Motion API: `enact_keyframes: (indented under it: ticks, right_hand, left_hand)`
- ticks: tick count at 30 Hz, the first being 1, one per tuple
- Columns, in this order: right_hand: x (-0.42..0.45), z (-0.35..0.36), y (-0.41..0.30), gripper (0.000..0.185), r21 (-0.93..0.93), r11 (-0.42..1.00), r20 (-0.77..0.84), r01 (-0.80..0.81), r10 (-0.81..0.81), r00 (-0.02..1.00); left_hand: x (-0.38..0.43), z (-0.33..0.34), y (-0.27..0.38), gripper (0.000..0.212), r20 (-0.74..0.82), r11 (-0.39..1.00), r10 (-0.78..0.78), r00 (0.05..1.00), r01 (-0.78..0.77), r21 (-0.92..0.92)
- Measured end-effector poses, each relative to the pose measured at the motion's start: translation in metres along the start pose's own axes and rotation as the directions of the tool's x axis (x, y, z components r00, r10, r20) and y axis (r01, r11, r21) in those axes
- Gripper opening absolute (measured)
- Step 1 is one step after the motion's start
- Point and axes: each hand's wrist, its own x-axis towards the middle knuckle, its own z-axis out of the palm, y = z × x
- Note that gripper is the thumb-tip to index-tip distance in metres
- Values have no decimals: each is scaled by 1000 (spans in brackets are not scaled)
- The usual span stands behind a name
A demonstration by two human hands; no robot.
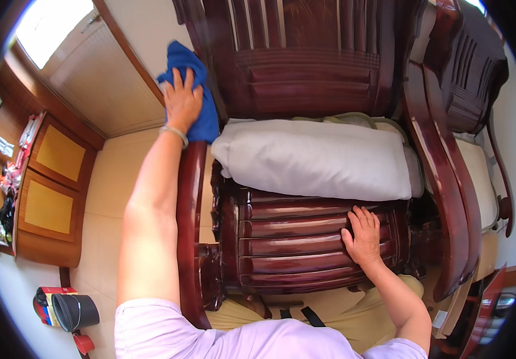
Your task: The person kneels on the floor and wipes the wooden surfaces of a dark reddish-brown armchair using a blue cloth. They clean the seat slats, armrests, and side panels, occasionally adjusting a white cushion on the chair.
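Note:
My left hand, with a bracelet at its wrist, holds a blue cloth flat beneath its fingers. The cloth drapes over the rear of the left armrest of a dark red wooden chair, beside its backrest. Fingers slightly apart, my right hand leans on the glossy slatted seat and holds nothing. Across the back of the seat lies a folded whitish-grey cloth bundle. Green-edged pads show partly behind it.
On the right stands another dark wooden chair with a pale cushion. A wooden cabinet with yellow panels is at the left, below a door. A black bucket and red container sit lower left. Cardboard leans lower right.

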Motion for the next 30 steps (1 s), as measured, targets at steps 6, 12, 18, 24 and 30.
enact_keyframes:
  ticks: [6,12,18,24,30]
  right_hand:
    - [2,-2,2,50,-19,1000,57,-15,16,998]
    - [6,-2,2,50,-7,1000,34,0,0,999]
    - [4,1,3,50,-10,1000,-1,1,-1,1000]
    - [-1,8,5,48,-7,1000,-61,24,-24,998]
    - [-6,13,10,46,-23,1000,-93,16,-18,995]
  left_hand:
    - [67,-18,23,81,269,775,-551,790,604,-185]
    - [60,-30,20,89,245,757,-584,774,628,-181]
    - [-8,-35,-7,99,422,809,-487,765,577,-111]
    - [-82,-71,-55,88,662,876,-234,713,450,-175]
    - [-154,-164,-33,57,867,174,-175,467,881,-440]
